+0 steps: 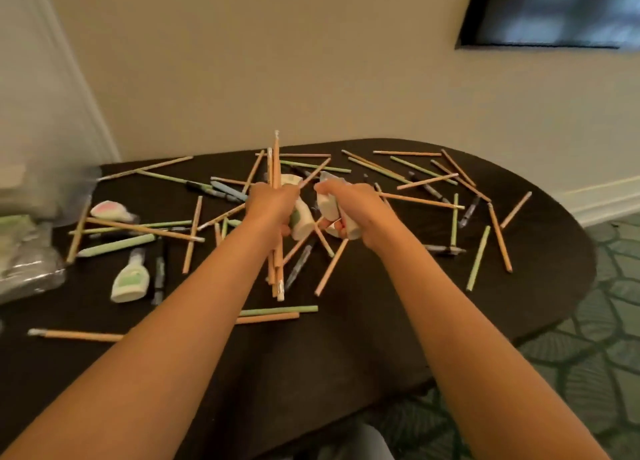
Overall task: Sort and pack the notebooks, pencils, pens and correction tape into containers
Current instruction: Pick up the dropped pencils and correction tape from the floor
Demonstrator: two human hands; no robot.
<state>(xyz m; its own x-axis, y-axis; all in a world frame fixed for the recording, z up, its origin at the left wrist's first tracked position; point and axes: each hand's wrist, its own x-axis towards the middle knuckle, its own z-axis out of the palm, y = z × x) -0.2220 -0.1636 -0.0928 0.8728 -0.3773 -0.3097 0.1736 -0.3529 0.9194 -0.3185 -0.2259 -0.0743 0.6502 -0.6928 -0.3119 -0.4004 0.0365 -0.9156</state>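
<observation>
While the left hand (273, 205) curls its fingers round a pencil bundle (276, 162) plus a white correction tape (303, 222), the right hand (353, 200) grips a second tape (327, 205), fingers wrapped tight. Both are over the dark table (381, 321) centre; loose pencils (500, 238), pens (470, 211) and spare tapes (130, 281) lie scattered around.

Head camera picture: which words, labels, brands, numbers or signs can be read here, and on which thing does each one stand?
No text can be read.
Green correction tape on the table: label blurred, unreadable.
Pink correction tape: blurred, unreadable.
Held correction tape in the right hand: mostly covered, unreadable.
Pencil bundle in the left hand: no print visible.
Wall screen: only blurred reflections.
</observation>
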